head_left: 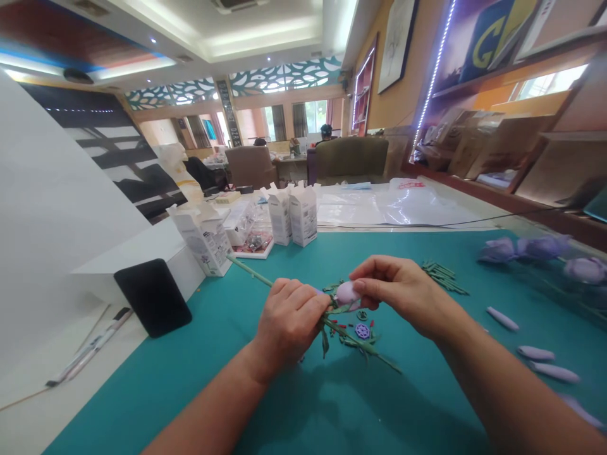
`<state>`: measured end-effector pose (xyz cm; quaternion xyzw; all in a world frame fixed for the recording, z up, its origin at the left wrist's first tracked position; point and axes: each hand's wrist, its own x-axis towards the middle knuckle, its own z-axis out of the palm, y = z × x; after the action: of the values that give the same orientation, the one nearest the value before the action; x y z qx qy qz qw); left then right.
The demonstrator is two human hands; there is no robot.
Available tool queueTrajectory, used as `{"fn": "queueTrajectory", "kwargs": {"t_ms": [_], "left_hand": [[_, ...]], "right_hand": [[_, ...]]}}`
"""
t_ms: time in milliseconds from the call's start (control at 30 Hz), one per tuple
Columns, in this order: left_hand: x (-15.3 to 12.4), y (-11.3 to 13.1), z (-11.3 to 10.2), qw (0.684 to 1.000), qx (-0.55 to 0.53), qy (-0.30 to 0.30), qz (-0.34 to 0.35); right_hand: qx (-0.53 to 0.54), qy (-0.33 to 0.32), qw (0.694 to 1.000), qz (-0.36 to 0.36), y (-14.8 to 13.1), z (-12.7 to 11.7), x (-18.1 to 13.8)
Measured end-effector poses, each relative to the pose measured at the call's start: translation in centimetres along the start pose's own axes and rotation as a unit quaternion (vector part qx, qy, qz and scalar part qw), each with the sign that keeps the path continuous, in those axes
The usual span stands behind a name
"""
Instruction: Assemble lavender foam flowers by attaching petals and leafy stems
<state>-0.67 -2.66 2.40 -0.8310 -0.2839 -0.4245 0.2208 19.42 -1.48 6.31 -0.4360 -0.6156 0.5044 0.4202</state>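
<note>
My left hand (294, 319) is closed around green artificial flower stems (249, 272), which stick out past it at the upper left and the lower right. Thumb and fingers of my right hand (393, 287) pinch a pale lilac petal piece (348, 293) at the head of the stems, just right of my left hand. Green leaf parts hang below this joint. Under the hands, a purple openwork disc (363, 330) lies among small red and green pieces on the teal mat (227, 392). How the petal piece meets the stem is partly hidden by my fingers.
Loose lilac petals (540, 352) and a pile of green sticks (444, 277) lie to the right, near finished-looking purple flowers (543, 246). White boxes (303, 215) stand at the back. A black phone or tablet (152, 297) leans on a white box at left, beside pens (95, 347).
</note>
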Motion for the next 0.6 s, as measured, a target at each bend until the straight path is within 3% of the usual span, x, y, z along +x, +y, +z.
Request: {"fn": "queueTrajectory", "kwargs": {"t_ms": [200, 600], "left_hand": [[0.15, -0.33, -0.15, 0.998, -0.033, -0.007, -0.044], [0.20, -0.51, -0.04, 0.998, -0.028, -0.015, -0.050]], "right_hand": [[-0.017, 0.023, 0.999, -0.021, -0.10, -0.20, -0.10], [-0.026, 0.013, 0.999, 0.014, -0.32, -0.15, -0.01]]}}
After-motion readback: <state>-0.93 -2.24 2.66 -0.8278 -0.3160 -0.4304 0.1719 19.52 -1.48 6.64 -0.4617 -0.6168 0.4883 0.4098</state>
